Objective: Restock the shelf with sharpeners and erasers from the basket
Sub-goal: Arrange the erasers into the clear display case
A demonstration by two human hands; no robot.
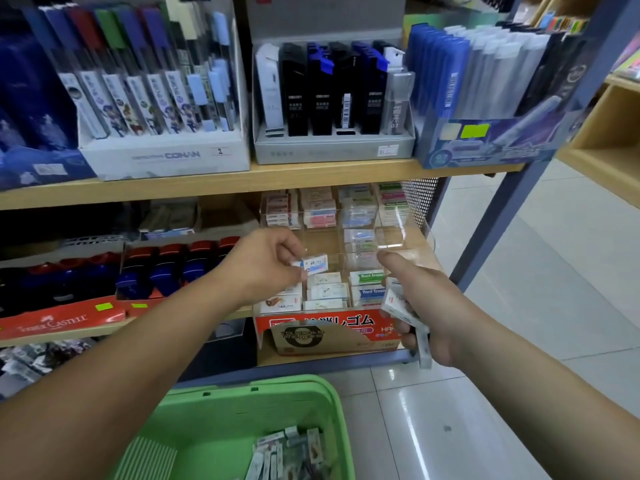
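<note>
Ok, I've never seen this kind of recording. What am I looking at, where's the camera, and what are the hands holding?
There is no robot here. The single picture comes from a camera worn on a person's head, looking down at their own bare arms. The left hand pinches a small boxed eraser over a clear organiser of erasers set in wooden shelving. The right hand grips several white packets, probably more erasers. Below, a green basket holds further stock.

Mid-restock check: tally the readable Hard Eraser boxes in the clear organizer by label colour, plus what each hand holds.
Green Hard Eraser box: 1
Blue Hard Eraser box: 1
Eraser pinched by left hand: 1
Eraser stack gripped by right hand: cannot count
Total counted: 3
</note>
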